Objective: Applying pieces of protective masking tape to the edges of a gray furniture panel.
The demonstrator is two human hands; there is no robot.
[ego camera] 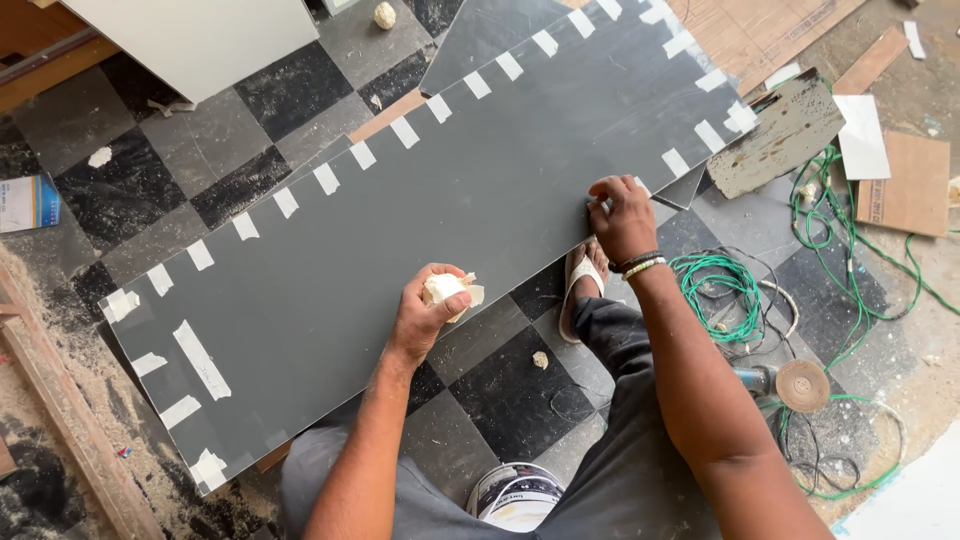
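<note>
Right below you, between your knees, sits a white bucket (515, 497) with a dark rim; a pale, creamy surface shows inside it, though you cannot tell what it is. Your left hand (428, 308) is clenched around a crumpled wad of peeled tape (448, 289), resting at the near edge of the dark grey panel (440, 190). Your right hand (622, 215) reaches to the same edge further along, its fingertips pinching at a tape strip (603, 203) on the panel; whether the strip is lifted you cannot tell. Beaded bands circle that wrist. Short pale tape strips (327, 178) run along the far edge and both ends of the panel, which lies across the checkered floor (500, 375). Your sandalled foot (580, 285) sits just under the panel's near edge. To your right, a coil of green cable (720, 295) lies on the floor, and near it an angle grinder (785, 385) with its disc facing up. Sawdust (60, 330) lines the floor at your left
</note>
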